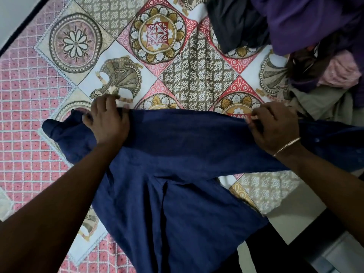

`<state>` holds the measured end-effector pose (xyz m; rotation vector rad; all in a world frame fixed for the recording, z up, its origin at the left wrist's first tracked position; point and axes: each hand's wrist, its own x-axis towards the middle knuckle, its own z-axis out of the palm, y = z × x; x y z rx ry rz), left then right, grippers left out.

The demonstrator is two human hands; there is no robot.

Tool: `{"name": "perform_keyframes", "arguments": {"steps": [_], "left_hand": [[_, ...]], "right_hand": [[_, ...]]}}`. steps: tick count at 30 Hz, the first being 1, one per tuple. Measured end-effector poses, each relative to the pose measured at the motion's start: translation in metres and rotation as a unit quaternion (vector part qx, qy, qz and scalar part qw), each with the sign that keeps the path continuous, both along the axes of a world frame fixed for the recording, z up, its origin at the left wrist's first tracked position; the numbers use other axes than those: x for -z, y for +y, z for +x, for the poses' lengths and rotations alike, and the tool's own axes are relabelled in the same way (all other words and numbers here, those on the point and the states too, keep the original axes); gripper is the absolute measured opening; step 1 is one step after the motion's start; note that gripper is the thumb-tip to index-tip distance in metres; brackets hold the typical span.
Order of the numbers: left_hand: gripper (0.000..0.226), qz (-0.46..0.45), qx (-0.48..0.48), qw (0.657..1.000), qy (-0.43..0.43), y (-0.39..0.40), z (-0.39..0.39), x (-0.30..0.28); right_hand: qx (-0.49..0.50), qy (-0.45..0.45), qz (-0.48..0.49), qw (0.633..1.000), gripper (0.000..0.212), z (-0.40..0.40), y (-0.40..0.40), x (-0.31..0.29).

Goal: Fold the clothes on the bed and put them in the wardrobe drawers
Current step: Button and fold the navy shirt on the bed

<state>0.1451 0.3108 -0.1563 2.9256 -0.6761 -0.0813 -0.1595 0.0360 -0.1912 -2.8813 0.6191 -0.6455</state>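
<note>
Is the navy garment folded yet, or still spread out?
Mostly spread. The navy garment lies open across the bedspread, both hands gripping its top edge; no neat fold shows.

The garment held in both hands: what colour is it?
Plain dark navy blue garment, no visible print; seen in the head view.

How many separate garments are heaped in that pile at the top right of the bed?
5 that I can tell apart: a black garment, a purple garment, a pink garment, a dark brown garment and an olive garment. Others may be hidden underneath or cut off at the edge.
</note>
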Motion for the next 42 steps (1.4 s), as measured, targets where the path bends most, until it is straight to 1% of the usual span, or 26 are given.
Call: {"name": "perform_keyframes", "arguments": {"steps": [2, 4, 6, 8, 9, 11, 12, 13, 14, 15, 17, 18, 19, 20, 22, 23, 25, 27, 29, 31, 32, 34, 38, 39, 40, 42], "left_hand": [[0.035, -0.006, 0.101, 0.995, -0.002, -0.004, -0.017, 0.001], [0.037, 0.034, 0.176, 0.983, 0.031, -0.006, -0.032, 0.010], [0.040, 0.065, 0.156, 0.983, 0.075, -0.009, -0.042, 0.021], [0.044, 0.090, 0.112, 0.984, 0.105, -0.015, -0.048, 0.030], [0.046, 0.103, 0.103, 0.983, 0.110, -0.018, -0.050, 0.033], [0.047, 0.116, 0.099, 0.981, 0.116, -0.021, -0.052, 0.033], [0.047, 0.112, 0.100, 0.982, 0.115, -0.023, -0.052, 0.031], [0.047, 0.098, 0.099, 0.984, 0.111, -0.024, -0.053, 0.029], [0.046, 0.067, 0.093, 0.988, 0.106, -0.023, -0.056, 0.025], [0.043, 0.023, 0.083, 0.992, 0.094, -0.020, -0.063, 0.020], [0.034, -0.059, 0.078, 0.995, 0.030, -0.010, -0.081, 0.005], [0.030, -0.077, 0.102, 0.992, 0.008, -0.003, -0.090, -0.003], [0.029, -0.081, 0.149, 0.985, 0.012, 0.007, -0.100, -0.010], [0.031, -0.072, 0.209, 0.975, 0.033, 0.017, -0.110, -0.015], [0.042, -0.007, 0.310, 0.949, 0.065, 0.036, -0.124, -0.018], [0.049, 0.039, 0.331, 0.940, 0.076, 0.044, -0.129, -0.016], [0.058, 0.105, 0.337, 0.931, 0.097, 0.056, -0.134, -0.012], [0.053, 0.113, 0.352, 0.923, 0.102, 0.062, -0.135, -0.009], [0.038, 0.074, 0.356, 0.926, 0.100, 0.061, -0.133, -0.006], [0.031, 0.032, 0.316, 0.942, 0.108, 0.055, -0.133, -0.008], [0.028, 0.014, 0.279, 0.952, 0.123, 0.052, -0.134, -0.010], [0.023, -0.014, 0.204, 0.965, 0.163, 0.044, -0.133, -0.012], [0.022, -0.027, 0.127, 0.972, 0.193, 0.031, -0.136, -0.012], [0.022, -0.035, 0.110, 0.974, 0.197, 0.028, -0.138, -0.012], [0.022, -0.038, 0.098, 0.974, 0.198, 0.026, -0.139, -0.012], [0.022, -0.026, 0.090, 0.978, 0.187, 0.021, -0.143, -0.013]], "right_hand": [[-0.018, 0.079, 0.037, 0.996, 0.037, -0.003, 0.014, 0.005], [-0.015, 0.189, 0.074, 0.979, 0.052, -0.009, 0.023, 0.013], [-0.003, 0.232, 0.093, 0.968, 0.057, -0.011, 0.027, 0.018], [0.038, 0.218, 0.109, 0.969, 0.054, -0.011, 0.035, 0.017], [0.068, 0.190, 0.120, 0.972, 0.051, -0.011, 0.044, 0.014], [0.098, 0.092, 0.134, 0.982, 0.039, -0.010, 0.077, 0.000], [0.082, 0.038, 0.159, 0.983, 0.032, -0.010, 0.100, -0.010], [0.050, -0.002, 0.210, 0.976, 0.024, -0.009, 0.126, -0.021], [0.024, -0.005, 0.286, 0.958, 0.021, -0.009, 0.154, -0.035], [0.018, 0.029, 0.373, 0.927, 0.022, -0.008, 0.180, -0.047], [0.047, 0.146, 0.508, 0.848, 0.027, -0.006, 0.230, -0.061], [0.068, 0.189, 0.551, 0.810, 0.027, -0.004, 0.251, -0.061], [0.084, 0.208, 0.585, 0.780, 0.026, -0.002, 0.269, -0.060], [0.096, 0.216, 0.605, 0.760, 0.028, 0.000, 0.282, -0.058], [0.127, 0.229, 0.619, 0.740, 0.034, 0.008, 0.298, -0.052], [0.150, 0.227, 0.625, 0.731, 0.035, 0.011, 0.303, -0.048], [0.204, 0.204, 0.641, 0.711, 0.032, 0.019, 0.310, -0.040], [0.217, 0.185, 0.642, 0.712, 0.029, 0.025, 0.315, -0.033], [0.199, 0.189, 0.634, 0.723, 0.021, 0.028, 0.318, -0.030], [0.190, 0.148, 0.647, 0.723, 0.010, 0.028, 0.319, -0.035], [0.183, 0.108, 0.669, 0.712, 0.011, 0.026, 0.320, -0.042], [0.172, 0.048, 0.724, 0.666, 0.015, 0.018, 0.320, -0.053], [0.205, -0.010, 0.806, 0.556, 0.021, -0.013, 0.300, -0.049], [0.202, -0.012, 0.819, 0.537, 0.021, -0.024, 0.292, -0.048], [0.190, -0.009, 0.825, 0.532, 0.023, -0.036, 0.283, -0.048], [0.148, 0.014, 0.820, 0.553, 0.030, -0.065, 0.264, -0.046]]}}
